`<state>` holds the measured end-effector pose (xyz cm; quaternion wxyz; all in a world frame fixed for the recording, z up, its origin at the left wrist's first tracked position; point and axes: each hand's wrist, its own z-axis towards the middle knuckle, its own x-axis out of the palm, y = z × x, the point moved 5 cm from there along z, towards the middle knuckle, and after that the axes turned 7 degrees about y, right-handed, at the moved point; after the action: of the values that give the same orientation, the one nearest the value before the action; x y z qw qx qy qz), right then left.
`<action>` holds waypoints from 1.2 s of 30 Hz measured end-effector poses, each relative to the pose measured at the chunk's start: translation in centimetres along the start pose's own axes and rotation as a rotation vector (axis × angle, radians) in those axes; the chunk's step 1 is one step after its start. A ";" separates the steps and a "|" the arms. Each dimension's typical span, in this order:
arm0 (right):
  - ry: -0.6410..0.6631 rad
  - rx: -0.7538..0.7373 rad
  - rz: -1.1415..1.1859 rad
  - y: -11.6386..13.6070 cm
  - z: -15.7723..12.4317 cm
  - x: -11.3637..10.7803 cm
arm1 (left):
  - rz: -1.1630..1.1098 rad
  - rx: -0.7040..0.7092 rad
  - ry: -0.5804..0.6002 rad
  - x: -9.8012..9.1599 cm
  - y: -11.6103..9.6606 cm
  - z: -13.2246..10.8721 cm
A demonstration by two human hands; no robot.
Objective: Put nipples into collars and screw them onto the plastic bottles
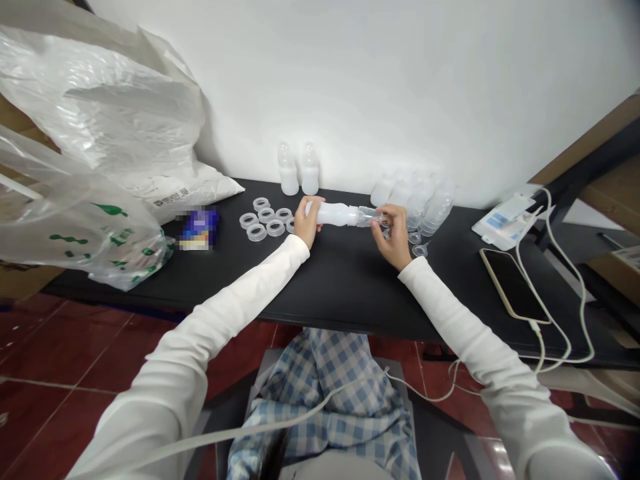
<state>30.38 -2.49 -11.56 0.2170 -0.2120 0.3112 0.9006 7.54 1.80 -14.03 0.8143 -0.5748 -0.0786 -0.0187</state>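
A white baby bottle (336, 214) lies sideways between my hands above the black table. My left hand (307, 223) is wrapped round its bottom end. At the other end, my right hand (393, 235) has its fingers closed on a clear bottle cap (369, 216), which sits against the bottle's neck. Whether the cap is fully seated I cannot tell. Several white collar rings (267, 215) lie on the table beside my left hand. Beyond my right hand stands a group of clear caps (419, 200), partly hidden by it, with small clear nipples (420, 250) near them.
Two capped bottles (309, 170) stand against the wall. On the left are large plastic bags (125, 220) and a small blue packet (200, 229). A phone (515, 285) with a white cable (583, 313) and a white package (505, 220) lie on the right of the black table (345, 287).
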 end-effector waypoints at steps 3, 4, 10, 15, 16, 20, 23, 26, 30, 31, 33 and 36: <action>0.052 -0.007 0.010 0.1 -0.1 0.6 | 0.026 0.004 0.048 0.3 0.0 -0.1; 0.073 -0.008 0.019 0.0 -0.2 0.7 | 0.026 0.002 0.056 0.3 0.1 -0.1; 0.164 -0.030 0.051 -0.8 -0.3 1.1 | 0.005 -0.069 0.116 0.7 0.1 -0.4; 0.166 -0.069 0.012 -0.5 -0.4 1.0 | 0.009 -0.182 0.236 1.7 0.0 -1.2; 0.176 -0.067 0.001 -0.4 -0.4 0.9 | 0.004 -0.214 0.266 2.0 0.1 -1.4; 0.107 -0.059 -0.031 0.2 -0.5 0.5 | -0.067 -0.351 0.360 3.0 0.4 -2.1; -0.003 -0.024 -0.083 -0.2 -0.7 0.4 | -0.126 -0.390 0.375 3.5 0.2 -2.4; -0.061 0.054 -0.180 -1.0 -0.9 0.7 | -0.142 -0.357 0.380 3.8 -0.1 -2.5; -0.102 0.120 -0.214 -1.3 -1.1 0.7 | -0.082 -0.238 0.391 3.9 -0.7 -2.5; -0.116 0.137 -0.197 -1.2 -1.1 0.6 | -0.059 -0.199 0.390 3.9 -0.9 -2.5; -0.142 0.168 -0.161 -1.0 -1.1 0.4 | -0.005 -0.105 0.384 3.9 -1.3 -2.6; -0.152 0.234 -0.148 -0.8 -1.1 0.4 | 0.141 0.078 0.361 3.5 -2.3 -2.6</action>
<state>30.68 -2.53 -12.90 0.3287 -0.1389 0.3801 0.8533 11.00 -1.19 -12.23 0.8360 -0.5344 0.1085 -0.0613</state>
